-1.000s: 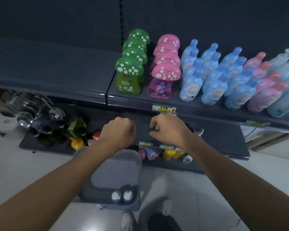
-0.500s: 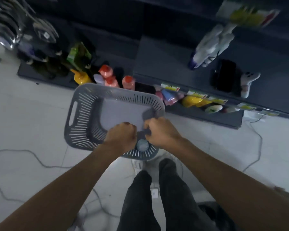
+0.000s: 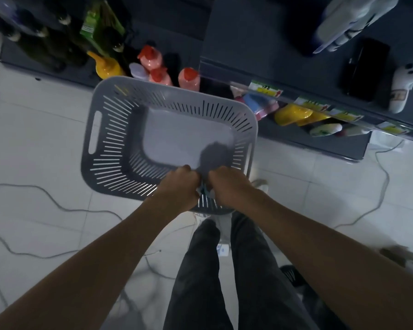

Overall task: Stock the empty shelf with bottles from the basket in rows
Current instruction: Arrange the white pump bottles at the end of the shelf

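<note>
A grey slatted basket (image 3: 94,148) stands on the white floor below me; its bottom is bare apart from the near right corner. My left hand (image 3: 179,189) and my right hand (image 3: 227,186) reach into that corner side by side, fingers curled down. Between them shows only a sliver of a pale bottle (image 3: 203,190); the rest of what they grip is hidden under the hands. The shelf with the stocked rows is out of view.
Beyond the basket, the bottom shelf holds red-capped pink bottles (image 3: 188,81), a yellow bottle (image 3: 106,67) and dark bottles (image 3: 45,44). A dark shelf (image 3: 260,39) with a white controller-shaped item (image 3: 402,89) juts out at right. Cables (image 3: 45,198) trail over the floor. My legs (image 3: 200,270) stand below.
My view has dropped from the stocked shelf to the floor. Both hands came down from shelf height into the basket's near corner and now cover the bottle caps seen earlier.
</note>
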